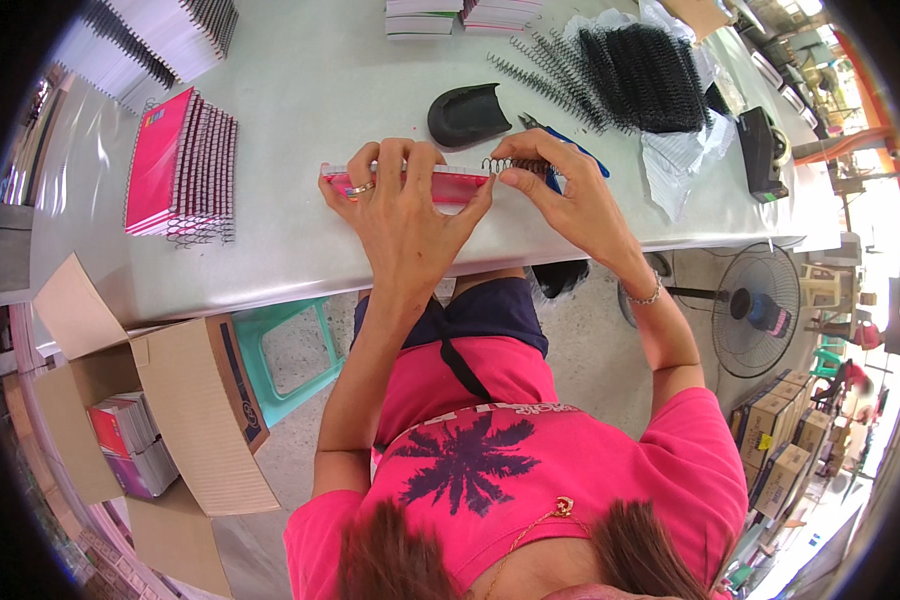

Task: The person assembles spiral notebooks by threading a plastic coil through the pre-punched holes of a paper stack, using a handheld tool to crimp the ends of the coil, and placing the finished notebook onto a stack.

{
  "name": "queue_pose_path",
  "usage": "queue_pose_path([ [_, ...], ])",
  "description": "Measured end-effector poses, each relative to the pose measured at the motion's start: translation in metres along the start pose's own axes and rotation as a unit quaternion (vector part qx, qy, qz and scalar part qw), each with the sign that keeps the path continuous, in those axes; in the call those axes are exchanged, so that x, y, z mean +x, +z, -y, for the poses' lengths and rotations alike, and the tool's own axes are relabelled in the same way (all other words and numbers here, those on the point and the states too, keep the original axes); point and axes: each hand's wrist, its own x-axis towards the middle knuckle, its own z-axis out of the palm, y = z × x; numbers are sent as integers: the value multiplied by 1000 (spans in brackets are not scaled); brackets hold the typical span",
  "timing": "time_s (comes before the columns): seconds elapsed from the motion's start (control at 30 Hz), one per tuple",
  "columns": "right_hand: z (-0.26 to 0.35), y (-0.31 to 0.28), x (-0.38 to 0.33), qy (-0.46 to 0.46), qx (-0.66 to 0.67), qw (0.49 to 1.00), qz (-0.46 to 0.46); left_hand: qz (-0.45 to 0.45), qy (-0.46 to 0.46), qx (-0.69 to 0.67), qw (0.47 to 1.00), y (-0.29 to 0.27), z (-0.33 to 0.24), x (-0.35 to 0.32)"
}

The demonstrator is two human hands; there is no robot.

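Note:
At the table's near edge my left hand [402,210] is closed around a pink-covered notebook [458,188], fingers over its top and thumb at its right end. The notebook is held with its page edge up. To its right, my right hand [575,195] pinches a dark spiral binding coil [518,164] between thumb and fingers. The coil's left end meets the notebook's right corner; whether it passes through the holes there I cannot tell. Cutting pliers with blue handles [585,152] lie just behind my right hand, partly hidden by it. A black curved plastic piece [468,115] rests beyond the notebook.
Spiral coils [645,75] are heaped on paper at the far right, near a black tape dispenser [762,155]. Pink bound notebooks [160,165] are stacked at left. Below the table stand an open carton [205,420], a teal stool [253,350] and a fan [755,345].

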Motion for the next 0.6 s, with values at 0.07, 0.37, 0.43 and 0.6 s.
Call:
queue_pose_path([
  [0.07, 0, 1, 0, 3, 13, 1000, -5, 0, -1, 2, 1000, 0, 0, 0],
  [0.37, -2, 1, 0, 9, -8, 1000, 15, -18, 8, -3, 1000, 2, 2, 0],
  [0.43, -4, 1, 0, -9, -23, 1000, 12, -13, 6, -1, 1000, 3, 1, 1],
  [0.6, -1, -1, -1, 42, 26, 998, 25, -4, 14, -9, 1000, 3, 4, 1],
])
